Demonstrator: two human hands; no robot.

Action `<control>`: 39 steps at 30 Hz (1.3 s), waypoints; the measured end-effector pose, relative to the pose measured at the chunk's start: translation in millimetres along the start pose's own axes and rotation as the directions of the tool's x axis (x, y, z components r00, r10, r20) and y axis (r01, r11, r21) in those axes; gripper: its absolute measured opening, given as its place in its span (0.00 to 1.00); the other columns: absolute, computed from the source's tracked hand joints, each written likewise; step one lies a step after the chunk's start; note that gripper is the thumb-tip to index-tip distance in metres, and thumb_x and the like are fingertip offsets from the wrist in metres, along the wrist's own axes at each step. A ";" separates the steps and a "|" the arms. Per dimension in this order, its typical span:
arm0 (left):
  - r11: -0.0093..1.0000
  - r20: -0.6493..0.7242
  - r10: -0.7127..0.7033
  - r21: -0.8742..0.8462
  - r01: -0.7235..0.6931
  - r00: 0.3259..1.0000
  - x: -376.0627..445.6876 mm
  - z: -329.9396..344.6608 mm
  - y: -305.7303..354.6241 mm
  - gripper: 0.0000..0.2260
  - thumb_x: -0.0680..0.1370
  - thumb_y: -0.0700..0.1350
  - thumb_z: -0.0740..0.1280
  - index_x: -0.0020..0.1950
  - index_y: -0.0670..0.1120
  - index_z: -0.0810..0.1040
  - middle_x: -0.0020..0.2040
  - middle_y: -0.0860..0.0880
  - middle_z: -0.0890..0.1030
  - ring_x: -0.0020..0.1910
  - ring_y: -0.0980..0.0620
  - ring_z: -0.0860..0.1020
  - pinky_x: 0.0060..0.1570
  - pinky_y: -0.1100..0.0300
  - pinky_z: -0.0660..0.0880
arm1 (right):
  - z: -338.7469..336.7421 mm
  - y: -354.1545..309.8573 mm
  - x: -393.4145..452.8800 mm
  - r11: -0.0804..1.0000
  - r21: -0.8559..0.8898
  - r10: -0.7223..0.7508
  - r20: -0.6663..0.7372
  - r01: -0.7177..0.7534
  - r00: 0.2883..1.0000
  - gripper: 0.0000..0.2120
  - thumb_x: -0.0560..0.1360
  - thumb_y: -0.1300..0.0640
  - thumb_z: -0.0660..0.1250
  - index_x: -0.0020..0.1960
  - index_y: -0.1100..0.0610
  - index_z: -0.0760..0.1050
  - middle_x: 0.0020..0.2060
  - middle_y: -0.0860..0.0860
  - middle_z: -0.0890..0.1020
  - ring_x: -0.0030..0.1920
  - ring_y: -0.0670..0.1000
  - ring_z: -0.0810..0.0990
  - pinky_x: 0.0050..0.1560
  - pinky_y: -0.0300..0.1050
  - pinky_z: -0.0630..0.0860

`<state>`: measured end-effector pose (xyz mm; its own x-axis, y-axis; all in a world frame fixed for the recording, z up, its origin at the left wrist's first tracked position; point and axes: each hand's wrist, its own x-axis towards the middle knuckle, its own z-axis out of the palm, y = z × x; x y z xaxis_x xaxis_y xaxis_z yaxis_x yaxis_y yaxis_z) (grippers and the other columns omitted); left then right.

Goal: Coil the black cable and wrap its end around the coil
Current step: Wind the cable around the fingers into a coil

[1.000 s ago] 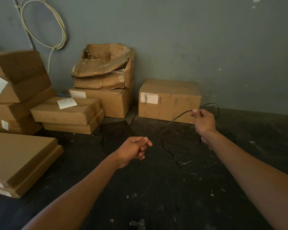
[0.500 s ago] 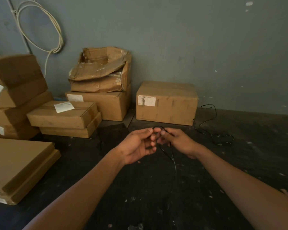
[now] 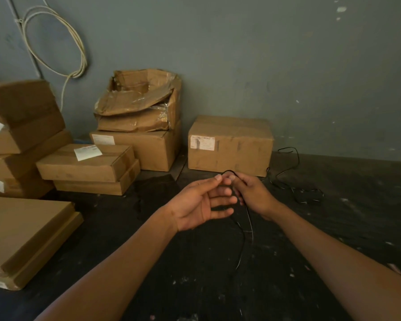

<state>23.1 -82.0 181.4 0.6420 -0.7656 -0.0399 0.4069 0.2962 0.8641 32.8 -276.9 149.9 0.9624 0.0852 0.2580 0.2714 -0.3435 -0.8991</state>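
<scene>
A thin black cable [image 3: 243, 239] hangs in a long loop from between my two hands over the dark floor. My right hand [image 3: 252, 195] pinches the top of the loop between thumb and fingers. Facing it, palm up, my left hand [image 3: 204, 203] has its fingers spread and its thumb tip touching the cable at the same spot. The rest of the cable trails right in a loose tangle [image 3: 308, 195] on the floor and runs up toward the wall behind the box. The cable's end is hard to make out.
A sealed cardboard box [image 3: 229, 144] stands just behind my hands. More boxes are stacked at the left [image 3: 86, 163], with a crushed one [image 3: 139, 105] on top. A flat carton [image 3: 26, 235] lies near left. A pale cord [image 3: 56, 42] hangs on the grey wall.
My right hand has pulled in from the far right with the cable to meet my left hand. The floor loop has been lifted and now hangs from my hands.
</scene>
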 end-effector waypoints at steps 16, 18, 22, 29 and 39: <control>0.974 -0.019 0.227 0.003 -0.227 0.974 22.5 -7.6 58.4 0.16 0.82 0.53 0.57 0.70 0.62 0.70 0.70 0.43 0.75 0.65 0.35 0.75 0.58 0.19 0.59 | 38.1 0.1 -40.0 0.881 -0.458 0.303 0.360 -0.116 0.882 0.15 0.83 0.50 0.55 0.67 0.49 0.73 0.51 0.45 0.78 0.49 0.42 0.77 0.51 0.41 0.74; 0.976 -0.049 0.212 0.068 -0.208 0.976 26.3 -15.2 62.9 0.15 0.82 0.54 0.57 0.68 0.63 0.71 0.69 0.44 0.76 0.65 0.35 0.75 0.57 0.17 0.54 | 44.0 -6.3 -46.3 0.861 -0.501 0.327 0.415 -0.087 0.849 0.16 0.83 0.49 0.55 0.68 0.49 0.73 0.51 0.47 0.78 0.50 0.45 0.77 0.56 0.49 0.76; 0.977 -0.107 0.170 0.150 -0.153 0.980 31.5 -32.7 59.1 0.14 0.81 0.55 0.59 0.66 0.65 0.74 0.70 0.45 0.75 0.69 0.33 0.70 0.60 0.17 0.47 | 43.5 -24.7 -52.9 0.826 -0.561 0.284 0.496 0.053 0.820 0.18 0.83 0.48 0.54 0.67 0.53 0.73 0.64 0.50 0.78 0.61 0.48 0.77 0.65 0.50 0.72; 0.964 -0.106 0.045 0.266 -0.015 0.993 33.1 -49.6 26.9 0.15 0.81 0.55 0.58 0.67 0.65 0.74 0.74 0.45 0.70 0.73 0.34 0.63 0.65 0.22 0.43 | 20.5 -72.7 -48.0 0.780 -0.590 0.107 0.450 0.206 0.886 0.12 0.81 0.46 0.58 0.52 0.47 0.79 0.43 0.48 0.83 0.41 0.45 0.82 0.48 0.52 0.80; 0.932 -0.006 -0.132 0.339 0.126 0.991 31.3 -34.0 2.0 0.18 0.78 0.56 0.63 0.68 0.59 0.75 0.72 0.50 0.74 0.73 0.37 0.65 0.69 0.26 0.44 | -38.9 -119.4 -6.7 0.664 -0.717 -0.014 0.271 0.212 0.963 0.06 0.76 0.49 0.68 0.50 0.50 0.78 0.44 0.46 0.81 0.41 0.46 0.78 0.41 0.42 0.72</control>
<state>66.1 -86.0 164.8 0.5864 -0.7948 -0.1564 0.2396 -0.0142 0.9708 -6.5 -272.8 269.3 0.9257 0.3402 0.1655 0.3753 -0.8806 -0.2891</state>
